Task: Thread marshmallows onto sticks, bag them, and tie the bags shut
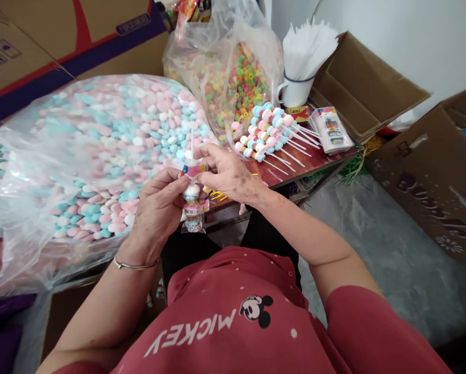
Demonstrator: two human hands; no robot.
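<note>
Between my hands is a candy skewer in a clear printed wrapper (191, 210), its white stick pointing away from me and its candy end hanging toward my lap. My left hand (158, 200) pinches the wrapper from the left, near its pink and blue printed top. From the right, my right hand (230, 174) closes thumb and fingers round the same top, beside the stick. Just right of my hands lies a pile of unwrapped candy skewers (266, 130), pink, white and blue, with sticks pointing right. A stack of flat printed wrappers (331, 130) lies past them.
A big clear bag of pastel candies (111, 150) covers the table's left. Behind stands a bag of colourful ring-shaped pieces (244, 83). A white mug (297, 91) holds many white sticks. Open cardboard boxes (431, 182) stand at right, and a large carton (72, 41) at back left.
</note>
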